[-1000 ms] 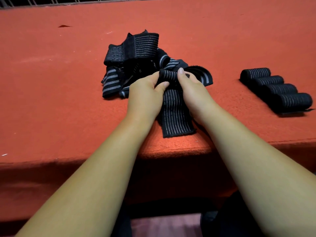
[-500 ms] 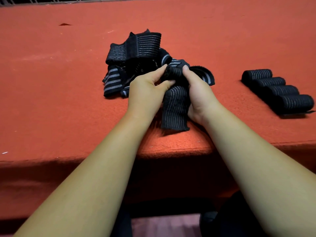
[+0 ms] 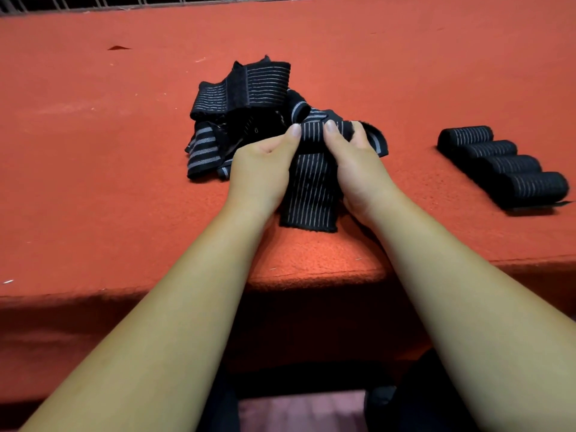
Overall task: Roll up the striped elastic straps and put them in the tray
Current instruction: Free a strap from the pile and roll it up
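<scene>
A workshop-like packing bench, it seems: a broad table [image 3: 109, 198] covered edge to edge in orange-red felt; a pale metal grille [image 3: 78, 3] along its far edge; loose striped straps [image 3: 237, 95] heaped at centre; four rolled straps [image 3: 501, 166] lined up at right.

Loose strap pile [image 3: 240, 120] mid-table [image 3: 93, 182]; 4 rolled straps [image 3: 505, 166] in row at right, well apart from pile.
</scene>
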